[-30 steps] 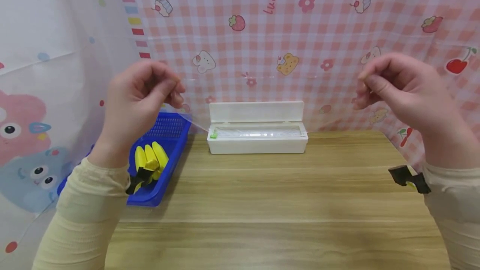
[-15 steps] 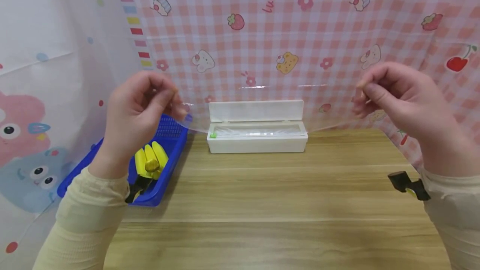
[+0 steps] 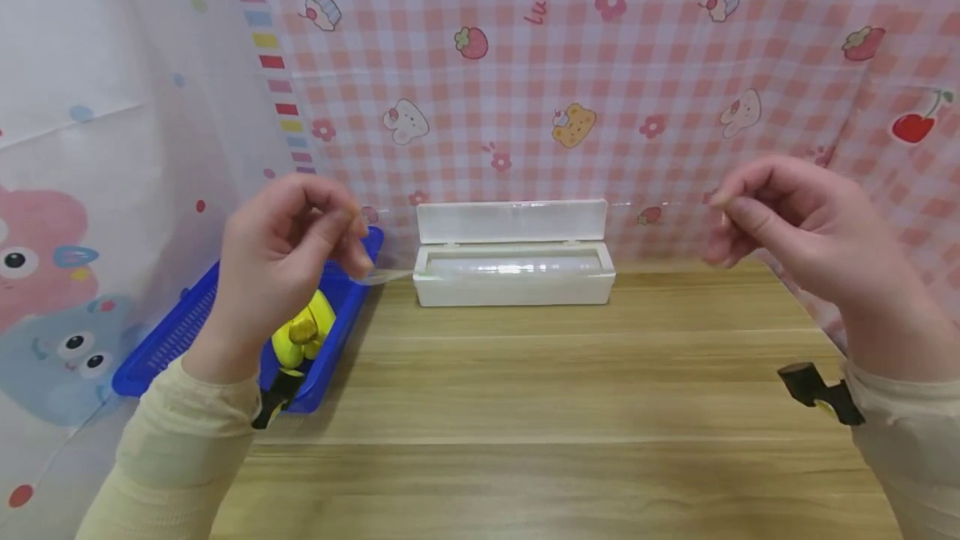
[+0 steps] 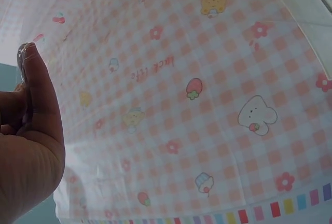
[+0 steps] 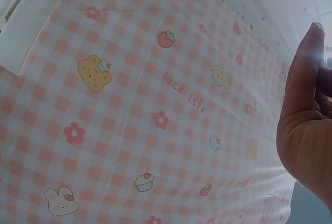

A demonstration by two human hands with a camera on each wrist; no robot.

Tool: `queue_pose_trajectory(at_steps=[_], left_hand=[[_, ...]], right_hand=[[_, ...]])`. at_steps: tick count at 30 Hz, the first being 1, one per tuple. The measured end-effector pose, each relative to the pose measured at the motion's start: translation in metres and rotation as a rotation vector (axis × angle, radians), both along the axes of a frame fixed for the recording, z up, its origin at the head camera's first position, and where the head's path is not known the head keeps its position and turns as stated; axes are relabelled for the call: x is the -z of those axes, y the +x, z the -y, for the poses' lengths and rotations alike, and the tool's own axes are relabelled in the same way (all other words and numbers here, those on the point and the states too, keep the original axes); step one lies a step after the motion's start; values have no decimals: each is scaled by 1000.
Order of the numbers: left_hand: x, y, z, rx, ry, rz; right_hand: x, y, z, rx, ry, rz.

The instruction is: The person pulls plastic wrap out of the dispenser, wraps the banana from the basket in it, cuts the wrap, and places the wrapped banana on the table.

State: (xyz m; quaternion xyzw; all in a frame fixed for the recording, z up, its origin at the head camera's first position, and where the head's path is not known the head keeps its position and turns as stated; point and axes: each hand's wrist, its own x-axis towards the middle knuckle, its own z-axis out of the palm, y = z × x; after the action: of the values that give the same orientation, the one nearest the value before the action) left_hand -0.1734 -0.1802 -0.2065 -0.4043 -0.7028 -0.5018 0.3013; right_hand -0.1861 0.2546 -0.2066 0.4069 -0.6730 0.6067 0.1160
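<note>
My left hand (image 3: 288, 265) and right hand (image 3: 806, 244) are raised well apart, each pinching a corner of clear cling film (image 3: 390, 277) between thumb and fingers. The film spans between them and runs back to a white dispenser box (image 3: 517, 290), mostly visible as glints and a faint edge. Inside the box lies the film roll (image 3: 517, 266); the lid (image 3: 513, 222) stands up at the back. In the left wrist view, crinkled film shows at the left fingertips (image 4: 30, 50). The right wrist view shows the right thumb (image 5: 306, 73) extended upward.
At the left, a blue basket (image 3: 165, 357) holds yellow bananas (image 3: 303, 330), partly hidden by the left arm. The wooden table (image 3: 570, 407) extends before the box. A pink checked cloth (image 3: 480, 107) hangs behind it.
Both hands have moved down steadily, lowering the film's near edge to about the height of the lid. The roll in the box shows more plainly, and the green tab there has faded from view.
</note>
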Motion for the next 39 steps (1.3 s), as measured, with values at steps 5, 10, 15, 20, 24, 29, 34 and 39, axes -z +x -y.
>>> queue_pose_trajectory(at_steps=[5, 10, 15, 20, 24, 29, 34, 39], left_hand=[[10, 4, 1, 18, 2, 28], [20, 10, 3, -1, -17, 35], [28, 14, 4, -31, -35, 52], [37, 17, 4, -16, -20, 58], [47, 17, 5, 60, 25, 50], [59, 19, 7, 124, 44, 30], [70, 23, 9, 144, 42, 38], [82, 27, 11, 162, 55, 81]], right_hand=[[8, 5, -1, -13, 36, -1], [17, 10, -1, -34, 45, 0], [25, 14, -1, -64, 48, -44], [33, 18, 0, -106, 48, -76], [40, 20, -1, -142, 56, -78], [48, 24, -1, -171, 75, -93], [56, 26, -2, -218, 98, -112], [62, 29, -2, -242, 123, -90]])
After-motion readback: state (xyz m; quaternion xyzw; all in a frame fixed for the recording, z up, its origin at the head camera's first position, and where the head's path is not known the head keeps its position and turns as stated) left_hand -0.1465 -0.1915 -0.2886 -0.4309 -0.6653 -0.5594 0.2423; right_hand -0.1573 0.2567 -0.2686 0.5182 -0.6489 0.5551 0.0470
